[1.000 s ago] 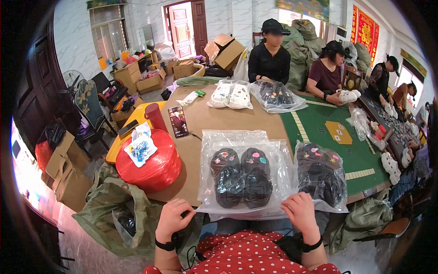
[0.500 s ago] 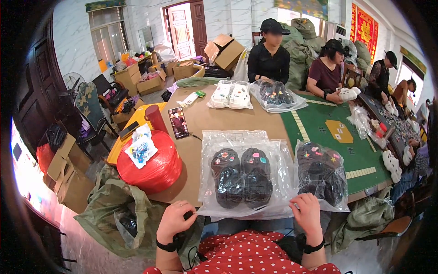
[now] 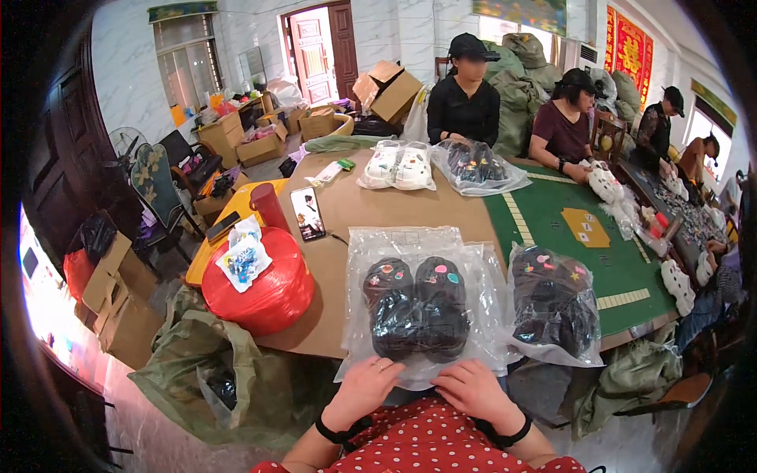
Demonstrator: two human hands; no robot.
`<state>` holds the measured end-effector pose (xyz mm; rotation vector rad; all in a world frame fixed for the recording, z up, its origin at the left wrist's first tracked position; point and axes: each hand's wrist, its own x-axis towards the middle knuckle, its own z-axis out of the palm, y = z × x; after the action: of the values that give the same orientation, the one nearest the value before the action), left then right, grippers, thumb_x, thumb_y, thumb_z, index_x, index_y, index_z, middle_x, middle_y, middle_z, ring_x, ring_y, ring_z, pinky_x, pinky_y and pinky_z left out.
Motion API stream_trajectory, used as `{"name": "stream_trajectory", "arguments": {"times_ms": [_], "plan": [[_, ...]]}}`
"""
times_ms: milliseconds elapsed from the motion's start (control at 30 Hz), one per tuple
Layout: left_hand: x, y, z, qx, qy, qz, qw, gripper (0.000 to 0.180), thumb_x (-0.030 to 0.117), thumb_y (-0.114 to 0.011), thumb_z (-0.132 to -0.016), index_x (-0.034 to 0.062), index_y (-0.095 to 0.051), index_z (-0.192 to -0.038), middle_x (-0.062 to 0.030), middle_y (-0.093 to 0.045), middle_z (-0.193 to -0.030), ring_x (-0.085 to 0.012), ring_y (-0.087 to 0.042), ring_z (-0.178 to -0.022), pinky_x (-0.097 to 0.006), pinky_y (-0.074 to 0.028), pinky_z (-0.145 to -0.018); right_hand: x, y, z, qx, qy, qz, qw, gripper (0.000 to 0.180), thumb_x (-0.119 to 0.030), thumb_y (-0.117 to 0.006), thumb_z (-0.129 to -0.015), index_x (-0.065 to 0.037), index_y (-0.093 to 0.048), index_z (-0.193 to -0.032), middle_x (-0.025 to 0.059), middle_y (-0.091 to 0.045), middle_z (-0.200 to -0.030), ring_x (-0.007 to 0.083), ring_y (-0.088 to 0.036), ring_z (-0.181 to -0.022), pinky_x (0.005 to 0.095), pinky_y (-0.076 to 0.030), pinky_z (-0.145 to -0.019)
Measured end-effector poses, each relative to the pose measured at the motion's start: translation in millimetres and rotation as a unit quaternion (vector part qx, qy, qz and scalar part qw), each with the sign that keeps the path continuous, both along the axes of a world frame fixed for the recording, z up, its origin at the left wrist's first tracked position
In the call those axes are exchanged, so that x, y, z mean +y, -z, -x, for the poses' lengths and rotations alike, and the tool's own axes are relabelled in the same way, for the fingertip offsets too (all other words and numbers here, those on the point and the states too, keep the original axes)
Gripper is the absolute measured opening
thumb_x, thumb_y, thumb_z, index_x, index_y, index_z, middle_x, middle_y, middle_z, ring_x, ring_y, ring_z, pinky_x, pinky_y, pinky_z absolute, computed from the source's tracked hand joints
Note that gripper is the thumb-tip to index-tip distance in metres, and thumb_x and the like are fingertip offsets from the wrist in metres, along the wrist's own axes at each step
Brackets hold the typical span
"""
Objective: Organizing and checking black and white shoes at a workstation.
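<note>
A clear plastic bag (image 3: 482,293) lies in front of me at the near edge of the table. Inside it is a pair of black clogs (image 3: 418,307) with colourful charms on them. Both hands are at the bag's near edge, close to its middle. My left hand (image 3: 365,392) has its fingers bent over the film, and my right hand (image 3: 475,392) pinches the edge with curled fingers; the fingertips are partly hidden. Just to the right lies a second bagged pair of black clogs (image 3: 552,303), touched by neither hand.
A big red roll (image 3: 260,288) with a small bag of charms on top stands left, near a propped phone (image 3: 307,213) and red cylinder (image 3: 270,206). Bagged white clogs (image 3: 397,165) and black clogs (image 3: 479,167) lie farther back. Co-workers sit beyond a green mat (image 3: 552,206).
My hands have moved inward from the bag's two near corners to the middle of its edge. The clogs look shifted slightly within the film. A co-worker's white clogs have turned.
</note>
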<state>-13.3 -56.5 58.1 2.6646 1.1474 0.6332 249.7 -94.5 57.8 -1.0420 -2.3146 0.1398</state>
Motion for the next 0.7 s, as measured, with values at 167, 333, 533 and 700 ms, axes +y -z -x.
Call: {"name": "stream_trajectory", "arguments": {"times_ms": [167,333,533,700], "plan": [[5,-1,0,-0.002,-0.014,-0.02,1.0,0.027,0.021,-0.075,-0.081,0.0107,-0.071,-0.106,-0.004,-0.066,-0.097,-0.0258,-0.06,-0.095,-0.038,-0.051,-0.082,-1,13,4,-0.038,-0.017,0.033,0.999,0.025,-0.022,-0.075,-0.085,-0.015,-0.07,-0.108,0.0001,-0.068,-0.104,0.0209,-0.063,-0.096,0.0364,-0.047,-0.083],[6,3,2,0.02,-0.008,-0.005,1.0,0.026,0.022,-0.076,-0.08,0.0106,-0.072,-0.102,-0.004,-0.065,-0.096,-0.025,-0.059,-0.095,-0.038,-0.05,-0.082,-3,13,6,-0.056,-0.032,0.051,0.997,0.024,-0.024,-0.072,-0.087,-0.014,-0.07,-0.109,0.0005,-0.07,-0.107,0.0207,-0.065,-0.098,0.0361,-0.049,-0.083],[8,9,-2,0.029,-0.014,-0.038,0.999,0.019,0.019,-0.075,-0.08,0.0108,-0.073,-0.097,-0.0031,-0.064,-0.092,-0.0239,-0.059,-0.092,-0.037,-0.051,-0.078,-6,16,5,-0.063,-0.029,0.069,0.995,0.024,-0.024,-0.071,-0.088,-0.012,-0.07,-0.109,0.0017,-0.071,-0.105,0.0218,-0.066,-0.095,0.0363,-0.05,-0.082],[8,2,-6,-0.023,-0.036,-0.07,0.997,0.015,0.013,-0.074,-0.08,0.01,-0.072,-0.095,-0.0036,-0.063,-0.086,-0.025,-0.06,-0.083,-0.037,-0.052,-0.07,-10,10,7,-0.077,-0.021,0.083,0.993,0.025,-0.027,-0.069,-0.089,-0.012,-0.07,-0.109,0.0027,-0.071,-0.103,0.0218,-0.067,-0.095,0.0362,-0.05,-0.081]]}}
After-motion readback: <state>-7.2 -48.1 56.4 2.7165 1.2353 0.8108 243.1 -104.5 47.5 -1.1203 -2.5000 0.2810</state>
